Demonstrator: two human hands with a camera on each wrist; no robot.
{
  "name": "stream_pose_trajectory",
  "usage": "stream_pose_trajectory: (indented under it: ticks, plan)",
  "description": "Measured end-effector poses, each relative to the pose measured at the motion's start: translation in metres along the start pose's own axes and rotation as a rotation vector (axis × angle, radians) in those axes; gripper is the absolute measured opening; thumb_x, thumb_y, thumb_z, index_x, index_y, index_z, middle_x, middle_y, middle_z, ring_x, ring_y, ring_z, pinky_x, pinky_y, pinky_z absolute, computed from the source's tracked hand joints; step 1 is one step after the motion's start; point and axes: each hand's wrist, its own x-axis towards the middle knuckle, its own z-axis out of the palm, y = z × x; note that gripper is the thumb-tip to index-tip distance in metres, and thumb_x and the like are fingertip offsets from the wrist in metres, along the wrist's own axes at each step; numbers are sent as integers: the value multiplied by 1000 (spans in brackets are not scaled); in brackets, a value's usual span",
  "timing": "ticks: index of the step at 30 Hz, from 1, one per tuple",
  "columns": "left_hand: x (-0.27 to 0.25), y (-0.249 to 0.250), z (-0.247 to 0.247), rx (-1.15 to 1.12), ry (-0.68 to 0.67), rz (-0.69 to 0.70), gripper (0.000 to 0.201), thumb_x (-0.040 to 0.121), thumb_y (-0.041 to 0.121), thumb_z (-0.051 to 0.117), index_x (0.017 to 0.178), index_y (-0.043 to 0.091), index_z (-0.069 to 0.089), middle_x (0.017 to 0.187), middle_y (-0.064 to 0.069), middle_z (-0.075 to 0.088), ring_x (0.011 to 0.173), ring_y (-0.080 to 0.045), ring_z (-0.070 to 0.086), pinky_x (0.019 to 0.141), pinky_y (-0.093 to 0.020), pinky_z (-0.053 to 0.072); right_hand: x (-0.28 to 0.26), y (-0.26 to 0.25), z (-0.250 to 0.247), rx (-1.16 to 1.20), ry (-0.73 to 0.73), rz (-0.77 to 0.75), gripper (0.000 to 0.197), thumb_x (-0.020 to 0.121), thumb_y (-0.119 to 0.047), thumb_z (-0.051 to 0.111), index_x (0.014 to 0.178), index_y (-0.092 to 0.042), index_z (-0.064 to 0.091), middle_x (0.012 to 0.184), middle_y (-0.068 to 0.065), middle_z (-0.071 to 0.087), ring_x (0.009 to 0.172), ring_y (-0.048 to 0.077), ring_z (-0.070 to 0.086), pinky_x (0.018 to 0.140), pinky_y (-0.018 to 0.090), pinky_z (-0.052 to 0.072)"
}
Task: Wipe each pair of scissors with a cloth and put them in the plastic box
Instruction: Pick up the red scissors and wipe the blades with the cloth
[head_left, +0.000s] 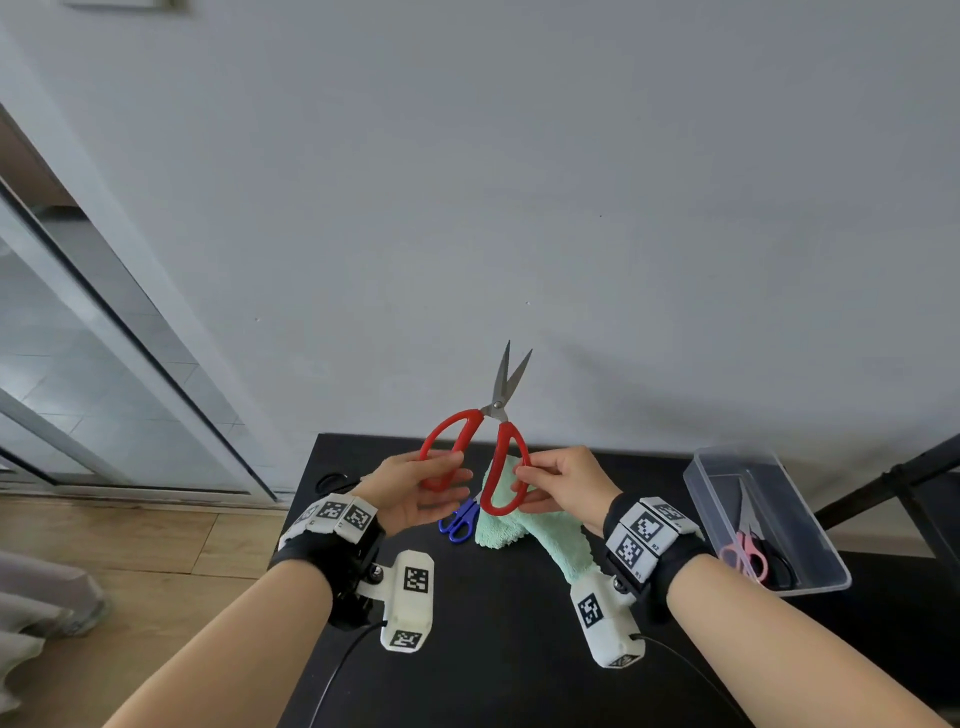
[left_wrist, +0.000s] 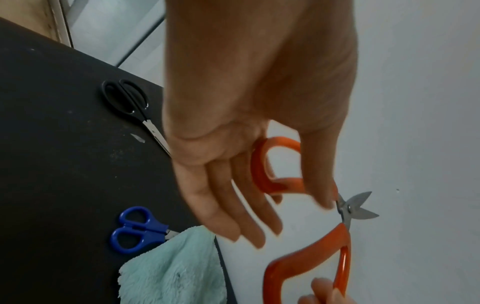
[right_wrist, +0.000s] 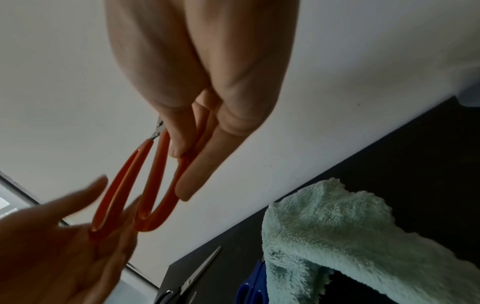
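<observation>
I hold the red-handled scissors (head_left: 497, 410) upright over the table, blades pointing up and slightly apart. My left hand (head_left: 447, 475) pinches the left handle loop (left_wrist: 275, 181) between thumb and fingers. My right hand (head_left: 527, 480) pinches the right loop (right_wrist: 158, 164) with thumb and index finger. A mint green cloth (head_left: 550, 530) lies crumpled on the black table (head_left: 493, 649) beneath them, and neither hand touches it. Blue-handled scissors (left_wrist: 135, 228) lie partly under the cloth's left edge. The clear plastic box (head_left: 823, 525) at the right holds pink scissors (head_left: 748, 556) and a dark-handled pair.
Black-handled scissors (left_wrist: 130, 98) lie on the table's far left part, near its edge. A grey wall stands just behind the table. A glass sliding door and wooden floor are to the left. Cables run from my wrist cameras over the table's near part.
</observation>
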Motion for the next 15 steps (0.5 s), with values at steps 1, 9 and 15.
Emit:
stream_pose_trajectory:
  ticks: [1, 9, 15]
  plan:
    - [-1, -2, 1, 38, -8, -38, 25, 81, 12, 72, 105, 6, 65, 101, -12, 72, 93, -27, 70, 84, -39, 56, -1, 0, 1, 18, 5, 2, 15, 91, -7, 60, 102, 0, 68, 92, 16, 71, 77, 20, 72, 67, 26, 59]
    - [5, -8, 8, -272, 222, 85, 23, 84, 6, 68, 106, 2, 65, 97, -11, 72, 86, -20, 69, 77, -30, 54, -6, 1, 5, 51, -7, 21, 14, 91, -6, 60, 99, 0, 69, 88, 15, 71, 75, 20, 73, 67, 26, 59]
    - [5, -12, 27, -333, 203, -3, 27, 93, 25, 58, 106, 2, 63, 106, -13, 69, 94, -24, 67, 74, -31, 52, -7, 4, 17, 46, -43, 9, 16, 92, -8, 59, 101, 2, 68, 85, 11, 71, 72, 18, 72, 67, 25, 59]
